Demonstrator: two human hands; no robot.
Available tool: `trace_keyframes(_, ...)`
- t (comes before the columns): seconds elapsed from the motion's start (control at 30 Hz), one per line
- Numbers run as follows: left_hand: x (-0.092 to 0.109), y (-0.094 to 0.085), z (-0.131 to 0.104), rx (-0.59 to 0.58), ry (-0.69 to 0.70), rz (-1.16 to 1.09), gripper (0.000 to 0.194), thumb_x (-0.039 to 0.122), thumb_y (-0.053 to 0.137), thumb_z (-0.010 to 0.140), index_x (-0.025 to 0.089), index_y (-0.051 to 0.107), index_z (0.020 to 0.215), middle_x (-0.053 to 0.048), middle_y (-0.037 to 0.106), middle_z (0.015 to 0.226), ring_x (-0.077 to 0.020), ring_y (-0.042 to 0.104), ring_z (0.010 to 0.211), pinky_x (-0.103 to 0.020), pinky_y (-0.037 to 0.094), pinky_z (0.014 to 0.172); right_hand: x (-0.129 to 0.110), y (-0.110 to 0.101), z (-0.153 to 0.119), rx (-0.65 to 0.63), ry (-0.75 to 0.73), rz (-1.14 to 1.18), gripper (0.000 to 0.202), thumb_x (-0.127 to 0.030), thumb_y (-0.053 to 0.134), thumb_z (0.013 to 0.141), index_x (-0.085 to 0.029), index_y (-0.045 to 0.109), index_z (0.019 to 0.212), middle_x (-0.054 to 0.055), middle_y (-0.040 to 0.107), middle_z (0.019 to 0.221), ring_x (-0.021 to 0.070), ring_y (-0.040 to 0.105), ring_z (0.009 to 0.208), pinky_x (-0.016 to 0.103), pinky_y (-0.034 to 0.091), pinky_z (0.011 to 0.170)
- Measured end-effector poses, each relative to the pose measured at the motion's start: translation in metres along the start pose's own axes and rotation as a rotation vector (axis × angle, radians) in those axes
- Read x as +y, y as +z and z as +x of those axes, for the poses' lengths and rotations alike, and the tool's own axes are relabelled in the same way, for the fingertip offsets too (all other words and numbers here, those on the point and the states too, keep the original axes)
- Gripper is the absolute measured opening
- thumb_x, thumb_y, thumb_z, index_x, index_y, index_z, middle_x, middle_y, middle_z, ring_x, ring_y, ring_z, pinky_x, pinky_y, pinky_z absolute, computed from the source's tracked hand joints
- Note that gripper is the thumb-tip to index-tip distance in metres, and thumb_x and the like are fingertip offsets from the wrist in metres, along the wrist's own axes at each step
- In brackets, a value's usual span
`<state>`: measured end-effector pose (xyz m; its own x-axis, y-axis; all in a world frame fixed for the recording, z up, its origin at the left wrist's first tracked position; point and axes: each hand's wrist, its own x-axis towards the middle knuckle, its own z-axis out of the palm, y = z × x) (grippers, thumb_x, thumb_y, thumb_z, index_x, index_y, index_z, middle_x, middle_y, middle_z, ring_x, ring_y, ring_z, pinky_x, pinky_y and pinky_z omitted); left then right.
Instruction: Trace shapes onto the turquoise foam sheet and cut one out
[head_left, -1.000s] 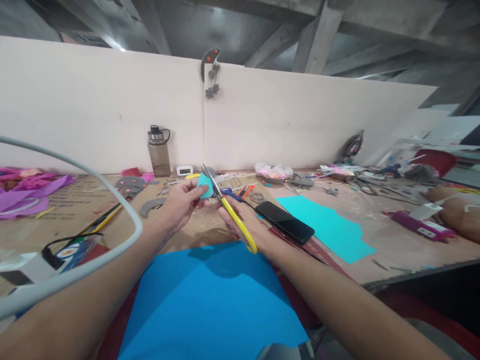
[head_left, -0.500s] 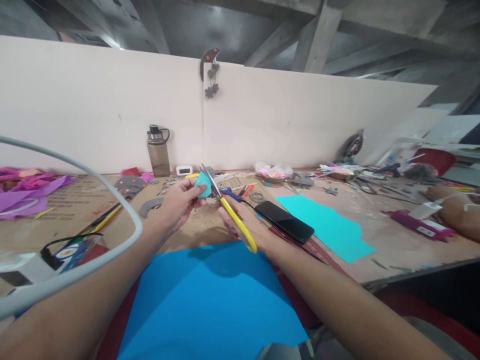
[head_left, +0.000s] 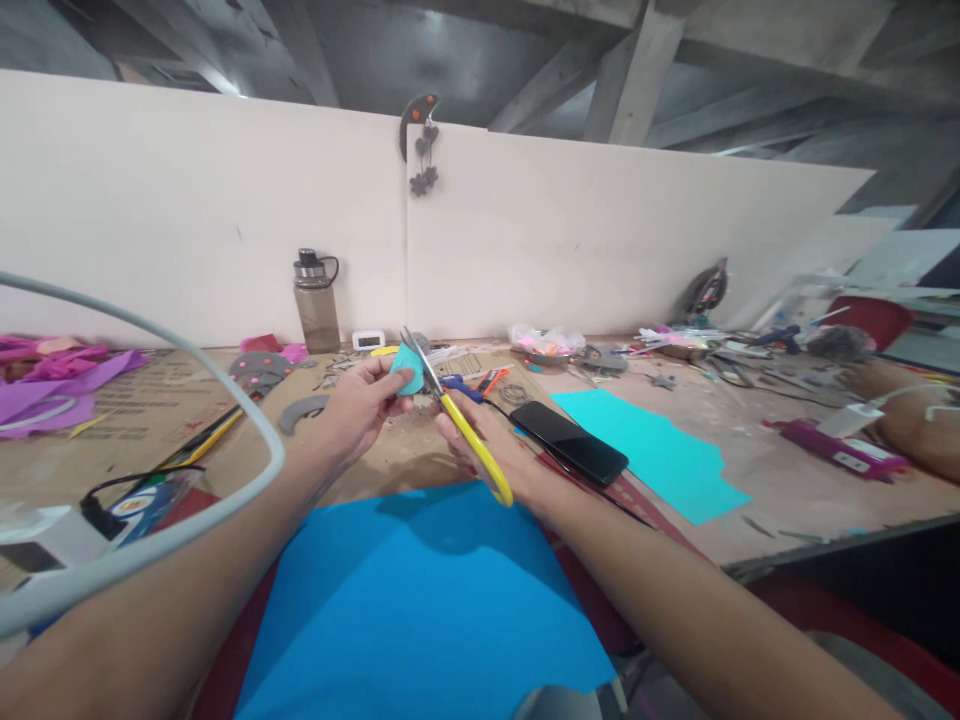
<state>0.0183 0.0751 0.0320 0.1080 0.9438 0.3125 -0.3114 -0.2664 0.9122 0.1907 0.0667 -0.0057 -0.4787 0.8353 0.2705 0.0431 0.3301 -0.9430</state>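
Pinched between the thumb and fingers of my left hand (head_left: 365, 402) is a small turquoise piece of paper (head_left: 407, 369). My right hand (head_left: 480, 435) grips a pair of scissors with yellow handles (head_left: 478, 447). The scissor blades point up and away, right at the paper's right edge; whether they are cutting into it I cannot tell. Below my wrists a large blue sheet (head_left: 427, 600) lies at the table's near side. A turquoise sheet (head_left: 652, 450) with a jagged edge rests to the right.
A black phone (head_left: 570, 442) lies beside my right wrist. At the back stands a water bottle (head_left: 315, 305). A grey cable (head_left: 274, 450) arches over my left forearm. On the right are a purple glue gun (head_left: 840, 452) and another person's arm (head_left: 911, 425).
Both hands, the scissors and the turquoise piece stay almost in the same place. At the far right, the other person's hand has shifted slightly.
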Motion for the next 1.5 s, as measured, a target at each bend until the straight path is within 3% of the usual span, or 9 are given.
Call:
trace_keyframes(0.5,-0.0004,-0.0002,0.0003,-0.014,0.0,0.017,0.021,0.028,0.078,0.065,0.014,0.064,0.069,0.002,0.06,0.068,-0.004,0.051,0.05,-0.014,0.04,0.046,-0.0027,-0.0021,-0.0006,-0.037,-0.073,-0.065,0.03,-0.049,0.051,0.085,-0.02,0.049,0.091,-0.008,0.031,0.056,0.0081,0.031,0.046,0.021,0.029,0.044)
trace_keyframes(1.5,-0.0011,-0.0048,0.0029,0.02,0.02,0.068,0.018,0.028,0.075,0.068,0.014,0.064,0.071,0.001,0.056,0.065,-0.0042,0.045,0.049,-0.015,0.034,0.043,-0.0057,-0.0042,-0.0018,-0.043,-0.045,-0.104,0.029,-0.05,0.052,0.085,-0.022,0.051,0.09,-0.007,0.034,0.057,0.0075,0.033,0.046,0.02,0.029,0.046)
